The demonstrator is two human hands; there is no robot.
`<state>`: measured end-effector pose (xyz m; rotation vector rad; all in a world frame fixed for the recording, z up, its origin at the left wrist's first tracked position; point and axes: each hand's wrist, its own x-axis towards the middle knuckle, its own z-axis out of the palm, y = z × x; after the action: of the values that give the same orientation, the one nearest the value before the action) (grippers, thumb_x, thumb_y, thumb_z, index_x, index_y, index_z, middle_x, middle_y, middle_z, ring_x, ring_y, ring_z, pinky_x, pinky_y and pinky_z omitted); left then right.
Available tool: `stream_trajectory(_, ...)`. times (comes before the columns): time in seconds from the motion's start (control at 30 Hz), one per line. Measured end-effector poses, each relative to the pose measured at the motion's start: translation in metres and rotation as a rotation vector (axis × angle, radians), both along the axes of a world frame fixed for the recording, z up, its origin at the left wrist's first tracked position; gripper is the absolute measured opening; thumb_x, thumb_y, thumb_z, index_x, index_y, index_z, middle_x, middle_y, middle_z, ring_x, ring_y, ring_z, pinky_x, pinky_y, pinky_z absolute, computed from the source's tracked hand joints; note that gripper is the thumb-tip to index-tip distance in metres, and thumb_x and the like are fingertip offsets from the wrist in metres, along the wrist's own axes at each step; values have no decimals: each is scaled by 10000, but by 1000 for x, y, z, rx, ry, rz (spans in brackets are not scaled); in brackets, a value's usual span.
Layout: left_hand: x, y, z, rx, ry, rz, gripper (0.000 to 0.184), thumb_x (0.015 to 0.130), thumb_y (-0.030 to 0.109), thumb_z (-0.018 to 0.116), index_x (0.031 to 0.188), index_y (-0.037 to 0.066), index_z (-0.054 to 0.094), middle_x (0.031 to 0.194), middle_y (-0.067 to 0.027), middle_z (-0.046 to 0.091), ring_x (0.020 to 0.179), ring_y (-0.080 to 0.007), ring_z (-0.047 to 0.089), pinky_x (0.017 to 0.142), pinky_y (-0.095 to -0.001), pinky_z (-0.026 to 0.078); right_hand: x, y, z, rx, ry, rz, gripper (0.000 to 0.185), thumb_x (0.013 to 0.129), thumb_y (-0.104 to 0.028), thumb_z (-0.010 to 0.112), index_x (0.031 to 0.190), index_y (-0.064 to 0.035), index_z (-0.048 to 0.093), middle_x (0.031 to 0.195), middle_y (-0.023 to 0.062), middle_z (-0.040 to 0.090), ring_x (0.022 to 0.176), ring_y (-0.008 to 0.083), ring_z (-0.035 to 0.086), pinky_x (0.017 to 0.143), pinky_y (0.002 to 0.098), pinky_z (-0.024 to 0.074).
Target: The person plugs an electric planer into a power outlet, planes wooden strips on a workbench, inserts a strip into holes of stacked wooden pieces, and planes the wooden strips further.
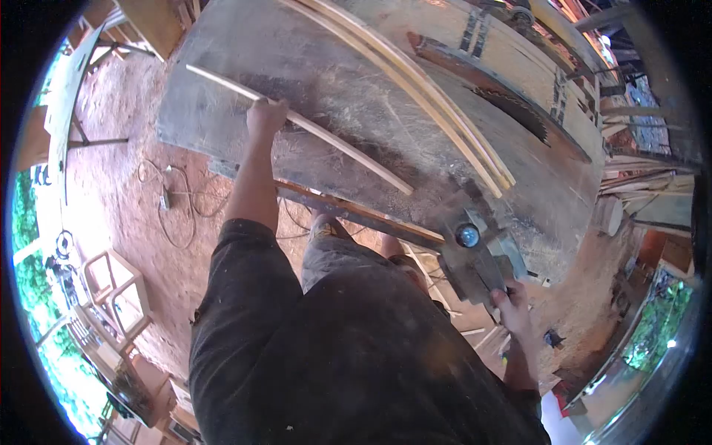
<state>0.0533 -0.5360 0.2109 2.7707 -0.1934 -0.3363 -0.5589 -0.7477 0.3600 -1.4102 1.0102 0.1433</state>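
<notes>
My left hand (267, 116) is closed around a thin wooden strip (348, 150) that lies slantwise over the grey worktable (215, 111). At the table's near right corner, my right hand (512, 302) has its fingers closed at the lower end of a dark metal machine part (471, 263) with a round blue-silver knob (467, 236). What those fingers hold is too small to make out. Farther across the table run several long pale strips (415, 78), side by side. Beyond them a toothed circular saw blade (519, 111) stands up through the table.
A wooden rail (356, 215) runs along the table's near edge. On the dirt floor at left lie a cable (189, 200) and a wooden frame (115, 289). Stacked wood pieces (645, 182) are at the right. Offcuts (486, 339) lie below the machine part.
</notes>
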Motion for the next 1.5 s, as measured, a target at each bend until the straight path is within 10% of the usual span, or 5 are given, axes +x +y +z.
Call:
stream_trajectory(0.17,54,-3,9,58,-31,99,492,867,442,524,1084,34,695,1119,-243,657,1073,-394,624,963,-444,476,71,7,2,111,-81,79,272,875,-120,669,1099,16,595,860,17,584,703,85,482,582,251,393)
stream_trajectory(1.0,83,33,-50,-78,-365,-107,217,875,185,506,801,86,685,842,-168,691,804,-350,682,692,-470,543,154,24,-21,72,83,358,467,819,-350,693,1072,39,643,910,38,655,842,114,572,741,301,479)
stream_trajectory(1.2,101,35,-85,118,-536,-224,209,867,169,519,779,81,686,783,-126,694,782,-299,691,659,-423,553,153,20,-19,82,89,293,448,811,-352,680,1043,31,649,833,11,630,747,90,546,650,272,449)
stream_trajectory(1.3,102,38,-84,828,-505,-419,210,866,161,518,778,79,691,768,-131,692,783,-297,695,657,-409,563,152,17,-24,53,132,345,520,801,-433,687,1038,28,651,824,9,626,747,86,541,650,270,446)
stream_trajectory(1.5,75,20,-37,67,-268,-10,213,856,160,522,796,68,705,801,-153,705,770,-300,709,673,-401,575,152,14,-28,15,77,378,521,794,-456,661,1001,22,650,752,-3,594,714,88,527,635,273,440)
